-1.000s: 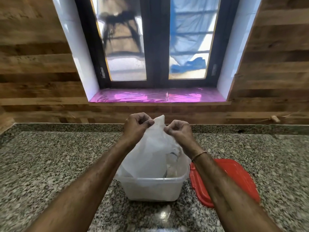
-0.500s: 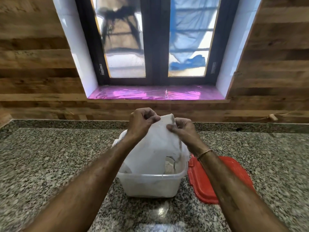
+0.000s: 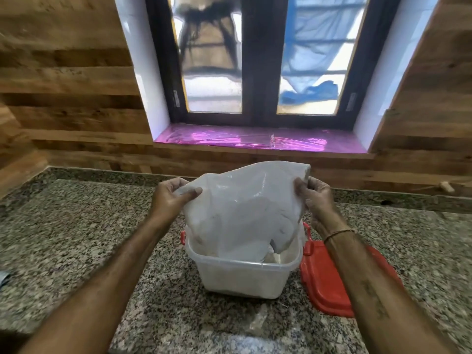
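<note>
Task thing: I read the white plastic bag (image 3: 245, 208) as the work in hand. It hangs over the clear container (image 3: 242, 279), with its top edge stretched between both hands and its lower end dipping inside the rim.
Contents: I see a pale mass through the film, possibly flour, but I cannot confirm that.
Risk, slip: The film looks slick and each side is held by a corner only. If one pinch lets go, I judge the bag would fold sideways and spill onto the worktop (image 3: 76, 238).
Risk, overshoot: The bag's mouth is hidden from me. If it tips wider than the rim, the contents would land outside the container.
Risk, tipping: The container looks light. A bag dragging on its wall could slide or tilt it.
Risk, lid: The red lid (image 3: 329, 284) lies just beside the container, under the right forearm. A dropped elbow could knock it.
Left hand pose: The left hand (image 3: 169, 198) is raised above the container, its arm reaching in from low left, with the thumb lying across the near face of the bag.
Left grip: It is closed narrow, pinching the bag's upper left corner.
Right hand pose: The right hand (image 3: 316, 198) is at matching height, back of the hand toward me, with a thread band (image 3: 339, 232) at the wrist.
Right grip: Its fingers are curled round the bag's upper right edge, holding it.
</note>
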Demonstrator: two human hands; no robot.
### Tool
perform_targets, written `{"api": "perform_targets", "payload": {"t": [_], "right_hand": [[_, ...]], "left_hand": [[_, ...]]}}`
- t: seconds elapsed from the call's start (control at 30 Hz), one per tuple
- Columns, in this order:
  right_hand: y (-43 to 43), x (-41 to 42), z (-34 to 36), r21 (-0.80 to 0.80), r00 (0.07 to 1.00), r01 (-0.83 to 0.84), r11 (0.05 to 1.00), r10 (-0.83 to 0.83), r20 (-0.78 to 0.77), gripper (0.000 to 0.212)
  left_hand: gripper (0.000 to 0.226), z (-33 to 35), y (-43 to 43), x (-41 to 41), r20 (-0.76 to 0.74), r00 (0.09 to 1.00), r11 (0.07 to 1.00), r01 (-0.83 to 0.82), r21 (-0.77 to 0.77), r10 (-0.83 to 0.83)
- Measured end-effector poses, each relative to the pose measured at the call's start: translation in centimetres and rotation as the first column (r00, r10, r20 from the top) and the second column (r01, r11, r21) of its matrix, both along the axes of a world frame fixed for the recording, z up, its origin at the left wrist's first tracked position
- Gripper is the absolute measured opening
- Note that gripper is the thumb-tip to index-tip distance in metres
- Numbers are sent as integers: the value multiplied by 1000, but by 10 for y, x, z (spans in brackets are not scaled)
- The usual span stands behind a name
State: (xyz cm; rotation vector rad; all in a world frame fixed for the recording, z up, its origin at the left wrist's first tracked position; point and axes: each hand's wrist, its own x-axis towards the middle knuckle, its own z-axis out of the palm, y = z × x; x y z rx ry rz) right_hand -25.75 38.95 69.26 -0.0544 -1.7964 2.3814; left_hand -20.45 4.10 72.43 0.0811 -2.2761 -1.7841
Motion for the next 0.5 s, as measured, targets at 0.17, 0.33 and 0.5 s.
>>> {"api": "perform_targets", "payload": {"t": [0.17,0.33,0.5], "right_hand": [[1,-3,-9,119,992,129,985,-126,-30,23],[3,-1,-11,18,992,121,992,-122,33,20],[7,8,-5,-51,1000,-9,999,9,-11,18]], "left_hand": [[37,19,8,-8,-188,967,951,-213,-223,172],[84,8,-10,-15,43,962,929,250,272,-271],[64,-35,-1,-14,110,967,923,180,341,-229]]}}
